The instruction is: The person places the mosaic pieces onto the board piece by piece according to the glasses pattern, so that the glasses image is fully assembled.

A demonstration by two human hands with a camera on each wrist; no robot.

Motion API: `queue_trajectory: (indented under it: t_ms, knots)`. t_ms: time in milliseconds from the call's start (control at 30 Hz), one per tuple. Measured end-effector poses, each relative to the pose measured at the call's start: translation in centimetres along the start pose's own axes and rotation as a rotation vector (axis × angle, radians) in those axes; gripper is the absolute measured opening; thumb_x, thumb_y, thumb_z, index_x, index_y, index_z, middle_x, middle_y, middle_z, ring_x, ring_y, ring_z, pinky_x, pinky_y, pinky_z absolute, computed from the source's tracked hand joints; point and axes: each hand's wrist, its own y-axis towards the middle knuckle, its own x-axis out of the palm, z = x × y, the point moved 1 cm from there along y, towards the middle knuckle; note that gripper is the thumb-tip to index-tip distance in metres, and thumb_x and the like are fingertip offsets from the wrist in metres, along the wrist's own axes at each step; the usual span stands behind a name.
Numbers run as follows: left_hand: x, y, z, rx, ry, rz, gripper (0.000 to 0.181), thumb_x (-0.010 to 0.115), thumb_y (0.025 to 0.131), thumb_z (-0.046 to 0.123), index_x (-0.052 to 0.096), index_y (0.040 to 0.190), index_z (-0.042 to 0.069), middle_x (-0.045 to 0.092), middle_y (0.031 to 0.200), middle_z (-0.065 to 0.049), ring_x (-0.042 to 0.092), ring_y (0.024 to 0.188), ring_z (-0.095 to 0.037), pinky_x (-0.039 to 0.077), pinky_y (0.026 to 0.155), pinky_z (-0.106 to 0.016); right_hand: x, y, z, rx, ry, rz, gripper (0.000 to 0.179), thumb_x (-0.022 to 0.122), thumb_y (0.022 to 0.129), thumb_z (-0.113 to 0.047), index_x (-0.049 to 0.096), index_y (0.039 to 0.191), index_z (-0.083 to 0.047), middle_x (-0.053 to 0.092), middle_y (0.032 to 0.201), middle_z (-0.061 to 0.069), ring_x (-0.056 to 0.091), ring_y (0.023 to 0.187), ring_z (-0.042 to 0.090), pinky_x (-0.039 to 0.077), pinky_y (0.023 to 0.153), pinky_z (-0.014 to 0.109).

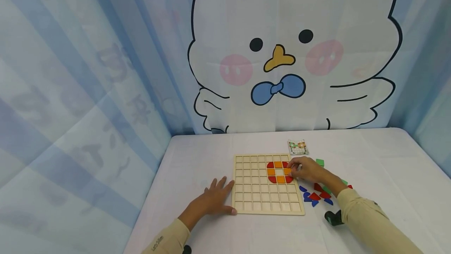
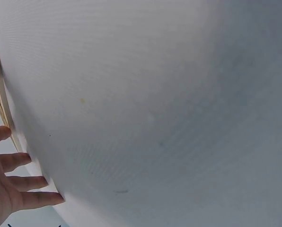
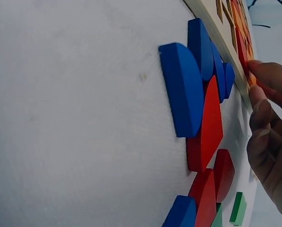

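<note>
A square wooden grid board [image 1: 251,195] lies on the white table. In its upper right cells, red quarter-round pieces [image 1: 271,179] and orange square pieces [image 1: 280,179] form a ring around one bare cell. My right hand [image 1: 305,170] reaches over the board's right edge, thumb and fingertips together at the orange square piece [image 3: 253,81] on the ring's right side. My left hand [image 1: 215,197] rests at the board's left edge, fingers spread, thumb near the lower left corner. In the left wrist view, those straight fingers [image 2: 27,183] lie along the table beside the board.
Blue pieces [image 3: 181,90], red pieces [image 3: 209,132] and green pieces [image 3: 238,208] lie loose right of the board, partly under my right forearm. A small printed card [image 1: 298,147] lies behind the board. A black object [image 1: 333,218] sits by my right sleeve. A cartoon curtain [image 1: 282,109] hangs behind the table.
</note>
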Motion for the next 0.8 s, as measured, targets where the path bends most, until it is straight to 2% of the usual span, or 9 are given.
queue_trajectory:
  t_ms: [133, 300, 500, 600, 800]
  knots:
    - [0.0, 0.0, 0.0, 0.004, -0.003, 0.002, 0.101, 0.077, 0.075, 0.061, 0.034, 0.157, 0.021, 0.026, 0.165, -0.016, 0.024, 0.148, -0.051, 0.034, 0.108, -0.071, -0.1, 0.1, 0.0, -0.010, -0.015, 0.005, 0.016, 0.075, 0.090, -0.017, 0.071, 0.104, -0.011, 0.057, 0.082, -0.001, 0.052, 0.080, 0.016, 0.044, 0.069, 0.025]
    - [0.1, 0.1, -0.1, 0.011, 0.013, 0.007, 0.101, 0.077, 0.075, 0.062, 0.035, 0.157, 0.021, 0.026, 0.165, -0.017, 0.025, 0.148, -0.051, 0.035, 0.108, -0.070, -0.2, 0.2, 0.0, -0.003, -0.028, -0.003, 0.015, 0.075, 0.091, -0.018, 0.071, 0.103, -0.011, 0.058, 0.083, 0.000, 0.052, 0.079, 0.017, 0.045, 0.066, 0.026]
    - [0.3, 0.2, -0.2, 0.014, 0.013, 0.011, 0.101, 0.077, 0.075, 0.062, 0.035, 0.157, 0.021, 0.027, 0.165, -0.017, 0.025, 0.148, -0.051, 0.035, 0.108, -0.071, -0.3, 0.2, -0.2, 0.015, -0.068, -0.004, 0.014, 0.075, 0.090, -0.020, 0.072, 0.101, -0.013, 0.060, 0.085, -0.001, 0.052, 0.081, 0.017, 0.044, 0.071, 0.029]
    - [0.3, 0.2, -0.2, 0.017, 0.015, 0.014, 0.101, 0.077, 0.075, 0.063, 0.035, 0.157, 0.021, 0.027, 0.165, -0.017, 0.025, 0.148, -0.051, 0.035, 0.107, -0.071, -0.5, 0.1, -0.1, 0.002, -0.063, -0.006, 0.017, 0.075, 0.090, -0.022, 0.072, 0.104, -0.013, 0.060, 0.086, -0.001, 0.052, 0.082, 0.017, 0.043, 0.071, 0.030]
    - [0.4, 0.2, -0.3, 0.018, 0.015, 0.014, 0.102, 0.076, 0.075, 0.063, 0.035, 0.157, 0.021, 0.027, 0.165, -0.017, 0.025, 0.148, -0.052, 0.035, 0.107, -0.071, -1.8, -0.4, 0.8, 0.013, -0.028, 0.008, 0.025, 0.071, 0.094, -0.027, 0.071, 0.113, -0.010, 0.063, 0.094, 0.002, 0.054, 0.084, 0.018, 0.051, 0.068, 0.027]
